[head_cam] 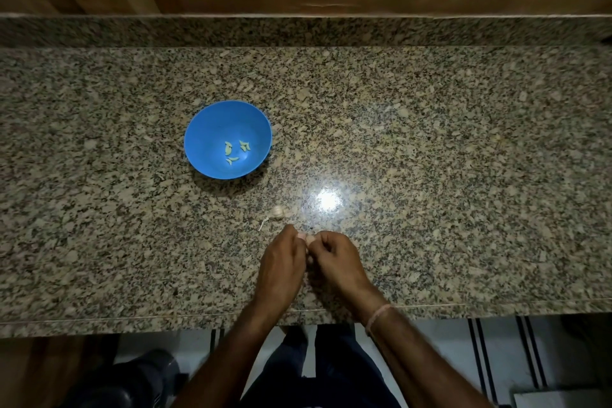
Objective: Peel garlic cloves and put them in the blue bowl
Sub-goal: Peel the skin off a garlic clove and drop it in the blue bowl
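Two hands meet below and to the right of the blue bowl (198, 129), the left hand (281, 262) and the right hand (334, 258) each with fingers curled, pinching one small pale garlic clove (310, 239) between their fingertips. The step looks like stripping the skin. It likely goes best if one hand steadies the clove while the other's thumbnail lifts the papery layer from the tip, pulling strips rather than squeezing. Several peeled cloves (228, 148) lie inside the bowl. A remaining garlic piece (278, 212) rests on the granite counter (430, 142) below the bowl, just beyond the fingertips, with a skin shred (264, 223) beside it.
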A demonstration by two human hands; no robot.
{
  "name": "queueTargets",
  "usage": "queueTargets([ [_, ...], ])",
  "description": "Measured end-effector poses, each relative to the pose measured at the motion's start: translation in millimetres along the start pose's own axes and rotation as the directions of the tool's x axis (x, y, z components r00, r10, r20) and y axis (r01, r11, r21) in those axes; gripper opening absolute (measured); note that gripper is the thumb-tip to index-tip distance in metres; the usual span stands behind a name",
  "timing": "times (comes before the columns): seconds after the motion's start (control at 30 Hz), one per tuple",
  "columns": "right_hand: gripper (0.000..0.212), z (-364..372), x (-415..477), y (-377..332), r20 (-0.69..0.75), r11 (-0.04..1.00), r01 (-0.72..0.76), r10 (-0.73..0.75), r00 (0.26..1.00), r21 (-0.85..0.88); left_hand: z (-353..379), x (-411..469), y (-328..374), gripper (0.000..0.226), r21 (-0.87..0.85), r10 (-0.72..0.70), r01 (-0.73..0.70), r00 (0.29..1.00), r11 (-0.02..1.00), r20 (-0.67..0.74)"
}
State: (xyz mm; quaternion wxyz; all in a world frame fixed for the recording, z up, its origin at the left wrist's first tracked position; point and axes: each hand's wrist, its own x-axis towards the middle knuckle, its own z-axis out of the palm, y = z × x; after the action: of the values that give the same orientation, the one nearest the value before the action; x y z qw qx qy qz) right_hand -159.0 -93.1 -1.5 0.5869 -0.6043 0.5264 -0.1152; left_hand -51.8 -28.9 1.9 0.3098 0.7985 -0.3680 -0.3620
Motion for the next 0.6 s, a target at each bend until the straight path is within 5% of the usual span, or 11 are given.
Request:
queueTargets([
  [0.27, 0.027, -0.8, 0.8, 0.8, -0.015, 0.949, 0.241, -0.249, 0.968, -0.204, -12.4, 8.9, -8.0, 0.029, -0.016, 0.013, -0.013, 1.000, 1.000, 0.014],
  [0.43, 0.026, -2.9, 4.9, 3.0, -0.091, 0.939, 0.268, -0.292, 0.952, -0.218, -17.9, 6.9, -6.1, 0.026, -0.108, 0.036, -0.028, 0.997, 0.994, 0.068],
  [0.6, 0.029, -2.2, 5.4, 5.3, -0.112, 0.982, 0.166, -0.175, 0.978, -0.091, -19.2, 6.0, -9.9, 0.022, -0.108, 0.110, -0.100, 0.990, 0.989, 0.087],
])
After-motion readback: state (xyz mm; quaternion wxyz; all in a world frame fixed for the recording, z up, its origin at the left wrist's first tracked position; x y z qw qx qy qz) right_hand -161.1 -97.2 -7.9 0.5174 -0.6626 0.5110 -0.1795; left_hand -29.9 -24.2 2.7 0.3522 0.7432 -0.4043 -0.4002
